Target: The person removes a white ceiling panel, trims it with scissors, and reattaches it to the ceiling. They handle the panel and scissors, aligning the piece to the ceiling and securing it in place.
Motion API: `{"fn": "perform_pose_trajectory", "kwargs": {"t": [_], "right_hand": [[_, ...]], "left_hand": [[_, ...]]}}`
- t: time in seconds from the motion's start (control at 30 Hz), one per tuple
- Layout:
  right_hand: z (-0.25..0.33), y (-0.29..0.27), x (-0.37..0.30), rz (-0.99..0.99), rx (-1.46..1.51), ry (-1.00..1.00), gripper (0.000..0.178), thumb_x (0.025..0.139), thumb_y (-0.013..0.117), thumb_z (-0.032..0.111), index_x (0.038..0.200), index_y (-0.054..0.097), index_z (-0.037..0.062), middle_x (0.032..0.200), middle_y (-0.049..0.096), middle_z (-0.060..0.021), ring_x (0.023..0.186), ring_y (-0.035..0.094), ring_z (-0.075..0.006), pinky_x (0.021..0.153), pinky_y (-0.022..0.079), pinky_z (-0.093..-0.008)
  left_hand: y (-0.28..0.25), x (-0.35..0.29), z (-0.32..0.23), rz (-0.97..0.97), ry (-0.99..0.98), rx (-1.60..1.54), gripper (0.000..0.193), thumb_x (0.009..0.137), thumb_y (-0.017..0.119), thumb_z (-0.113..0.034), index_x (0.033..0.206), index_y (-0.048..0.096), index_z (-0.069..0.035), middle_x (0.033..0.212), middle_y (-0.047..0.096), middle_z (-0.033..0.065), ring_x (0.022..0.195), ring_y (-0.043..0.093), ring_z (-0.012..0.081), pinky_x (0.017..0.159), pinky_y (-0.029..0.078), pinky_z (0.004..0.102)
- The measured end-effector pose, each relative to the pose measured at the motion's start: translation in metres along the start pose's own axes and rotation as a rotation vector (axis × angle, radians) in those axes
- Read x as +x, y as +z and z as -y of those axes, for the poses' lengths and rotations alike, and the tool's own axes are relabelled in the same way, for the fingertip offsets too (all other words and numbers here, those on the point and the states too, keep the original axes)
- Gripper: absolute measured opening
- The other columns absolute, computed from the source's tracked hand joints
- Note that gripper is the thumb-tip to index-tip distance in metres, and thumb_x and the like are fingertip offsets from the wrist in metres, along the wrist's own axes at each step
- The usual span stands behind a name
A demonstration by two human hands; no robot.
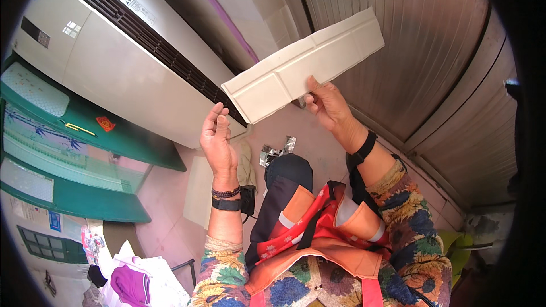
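Note:
A long cream-white panel [310,62], thin like card or foam board, is raised at a slant in front of me. Straight creases or ridges divide its face into rectangles. My right hand [330,108] grips its lower edge near the middle, thumb on the front and fingers curled behind. Just below the panel's left end is my left hand [219,142], palm up with fingers loosely bent. A small gap appears between its fingertips and the panel, and nothing is visible in it.
A tall white appliance [131,62] with a dark slatted vent [153,42] stands at left, beside green-framed furniture [131,136]. Ribbed brownish panels [409,51] rise at right. Crumpled silver foil [278,150] lies on the pink tiled floor [170,216]. Purple cloth [131,284] sits lower left.

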State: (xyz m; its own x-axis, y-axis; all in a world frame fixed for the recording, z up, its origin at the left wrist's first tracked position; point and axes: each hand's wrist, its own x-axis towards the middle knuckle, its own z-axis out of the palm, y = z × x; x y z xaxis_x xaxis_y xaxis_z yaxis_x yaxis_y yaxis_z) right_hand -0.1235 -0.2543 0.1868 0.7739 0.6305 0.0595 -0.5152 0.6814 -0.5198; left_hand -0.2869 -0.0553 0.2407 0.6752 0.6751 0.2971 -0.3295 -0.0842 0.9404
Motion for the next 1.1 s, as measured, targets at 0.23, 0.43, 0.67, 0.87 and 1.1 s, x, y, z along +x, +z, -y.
{"fn": "perform_pose_trajectory", "kwargs": {"t": [0.23, 0.43, 0.67, 0.87, 1.1], "right_hand": [[-0.002, -0.002, 0.003, -0.024, 0.037, 0.003, 0.028, 0.09, 0.072, 0.032, 0.102, 0.062, 0.0089, 0.084, 0.063, 0.0017, 0.064, 0.057, -0.0061, 0.051, 0.042, -0.0186], [-0.004, -0.005, 0.004, 0.006, 0.036, -0.007, 0.03, 0.093, 0.069, 0.035, 0.103, 0.061, 0.008, 0.084, 0.065, -0.0002, 0.066, 0.06, -0.0073, 0.051, 0.044, -0.0191], [-0.005, 0.0, 0.002, 0.063, 0.011, -0.012, 0.035, 0.094, 0.066, 0.038, 0.104, 0.06, 0.0048, 0.085, 0.065, -0.0022, 0.067, 0.064, -0.0082, 0.05, 0.046, -0.0189], [0.0, -0.009, 0.003, 0.031, -0.033, 0.004, 0.035, 0.093, 0.068, 0.036, 0.105, 0.06, 0.0041, 0.085, 0.065, -0.0027, 0.068, 0.064, -0.0092, 0.05, 0.046, -0.0192], [-0.008, -0.037, 0.013, -0.429, -0.146, 0.027, 0.026, 0.093, 0.07, 0.027, 0.103, 0.061, 0.0054, 0.092, 0.064, -0.0032, 0.072, 0.063, -0.0129, 0.054, 0.047, -0.0211]], "left_hand": [[0.007, -0.012, 0.014, -0.01, -0.056, -0.051, 0.024, 0.096, 0.064, -0.016, 0.115, 0.063, -0.001, 0.098, 0.064, 0.0028, 0.074, 0.05, 0.0033, 0.06, 0.036, 0.0165], [0.014, -0.021, 0.019, 0.019, -0.05, -0.052, 0.019, 0.096, 0.066, -0.017, 0.107, 0.063, -0.002, 0.09, 0.062, 0.0002, 0.072, 0.049, 0.0035, 0.06, 0.036, 0.0166], [0.016, -0.026, 0.011, -0.004, 0.002, 0.0, 0.02, 0.094, 0.069, -0.017, 0.106, 0.062, -0.003, 0.083, 0.057, -0.0042, 0.072, 0.047, 0.0031, 0.063, 0.036, 0.0174], [0.008, -0.026, 0.016, -0.033, 0.019, 0.006, 0.02, 0.093, 0.07, -0.015, 0.106, 0.062, -0.002, 0.088, 0.058, -0.0029, 0.077, 0.049, 0.0041, 0.068, 0.039, 0.0178], [0.005, -0.021, 0.041, -0.028, -0.108, 0.099, 0.021, 0.092, 0.068, -0.01, 0.11, 0.062, 0.0, 0.096, 0.059, -0.0003, 0.083, 0.053, 0.0063, 0.074, 0.042, 0.0187]]}}
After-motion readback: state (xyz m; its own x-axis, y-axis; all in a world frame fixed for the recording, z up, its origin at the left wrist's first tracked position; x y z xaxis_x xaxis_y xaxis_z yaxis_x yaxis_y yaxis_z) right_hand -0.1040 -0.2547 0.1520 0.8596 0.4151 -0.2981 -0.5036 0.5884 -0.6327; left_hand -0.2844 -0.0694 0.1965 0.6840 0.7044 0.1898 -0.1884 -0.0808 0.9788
